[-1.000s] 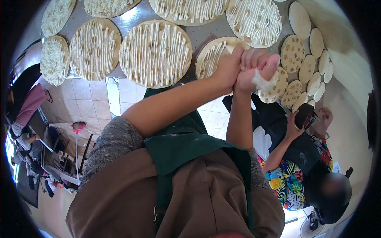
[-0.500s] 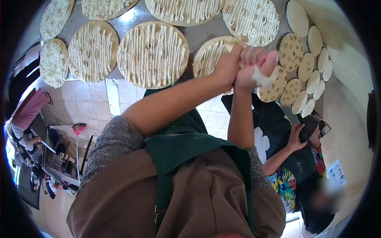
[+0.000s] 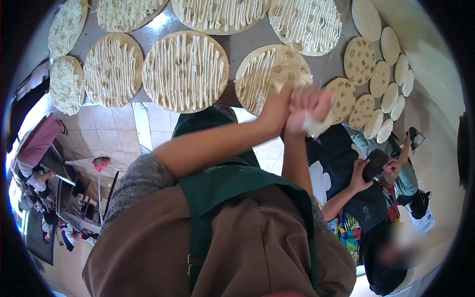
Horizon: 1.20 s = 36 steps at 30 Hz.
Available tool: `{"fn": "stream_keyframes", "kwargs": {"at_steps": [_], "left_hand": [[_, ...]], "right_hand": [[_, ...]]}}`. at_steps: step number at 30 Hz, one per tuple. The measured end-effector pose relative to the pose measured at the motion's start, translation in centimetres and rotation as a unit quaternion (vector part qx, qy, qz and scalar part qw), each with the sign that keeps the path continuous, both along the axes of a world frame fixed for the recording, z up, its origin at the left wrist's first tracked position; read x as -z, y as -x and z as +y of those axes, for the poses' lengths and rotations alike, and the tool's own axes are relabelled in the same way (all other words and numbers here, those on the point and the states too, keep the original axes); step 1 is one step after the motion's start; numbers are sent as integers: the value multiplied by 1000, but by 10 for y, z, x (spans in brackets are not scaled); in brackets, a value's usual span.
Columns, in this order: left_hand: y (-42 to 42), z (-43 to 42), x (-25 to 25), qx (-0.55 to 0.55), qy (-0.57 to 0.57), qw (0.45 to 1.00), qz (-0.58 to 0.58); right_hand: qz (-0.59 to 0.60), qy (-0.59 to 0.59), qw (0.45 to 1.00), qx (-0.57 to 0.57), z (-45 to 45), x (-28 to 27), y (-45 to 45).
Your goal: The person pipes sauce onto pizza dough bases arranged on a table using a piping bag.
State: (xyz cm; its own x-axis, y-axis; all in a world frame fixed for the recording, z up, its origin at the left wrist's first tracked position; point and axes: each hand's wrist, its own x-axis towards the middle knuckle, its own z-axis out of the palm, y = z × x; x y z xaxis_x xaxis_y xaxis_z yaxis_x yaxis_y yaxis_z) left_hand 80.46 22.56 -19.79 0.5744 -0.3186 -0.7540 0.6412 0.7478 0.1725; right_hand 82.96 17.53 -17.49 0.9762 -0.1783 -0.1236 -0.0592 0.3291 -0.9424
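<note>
My left hand (image 3: 280, 105) and my right hand (image 3: 306, 108) are clasped together, blurred by motion. They are closed around what looks like a piping bag (image 3: 316, 126), whose white crumpled end sticks out beside my right hand. Its tip is hidden. The hands overlap the near edge of a round dough base (image 3: 292, 62). White piped lines cover that base's left part; its right part shows bare dough with round brownish pieces. To its left lies a base fully striped with white lines (image 3: 185, 72).
More striped bases (image 3: 114, 69) and bases with white shreds (image 3: 67, 85) lie on the metal table (image 3: 158, 22). Plain and dotted rounds (image 3: 359, 60) crowd its right end. A co-worker's hand (image 3: 363, 175) holds a dark object (image 3: 376, 165) close by on my right.
My clasped hands have moved left and toward me with the bag, uncovering more of the half-striped base. Another person's arm with a metal container has come into view at right.
</note>
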Motion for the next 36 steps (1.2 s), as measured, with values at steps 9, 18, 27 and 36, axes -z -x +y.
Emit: {"fn": "stream_keyframes", "kwargs": {"at_steps": [9, 18, 27, 36], "left_hand": [[16, -8, 5, 65, -70, 994, -52], [-4, -5, 1, 198, -234, 937, -168], [20, -19, 1, 176, -234, 953, -74], [-11, -19, -4, 158, -290, 929, -165]], "right_hand": [[29, -10, 999, 41, -5, -7, 17], [30, -27, 999, 28, -6, -6, -4], [42, -4, 998, 47, -16, -7, 20], [7, 24, 998, 63, -13, -12, -11]]}}
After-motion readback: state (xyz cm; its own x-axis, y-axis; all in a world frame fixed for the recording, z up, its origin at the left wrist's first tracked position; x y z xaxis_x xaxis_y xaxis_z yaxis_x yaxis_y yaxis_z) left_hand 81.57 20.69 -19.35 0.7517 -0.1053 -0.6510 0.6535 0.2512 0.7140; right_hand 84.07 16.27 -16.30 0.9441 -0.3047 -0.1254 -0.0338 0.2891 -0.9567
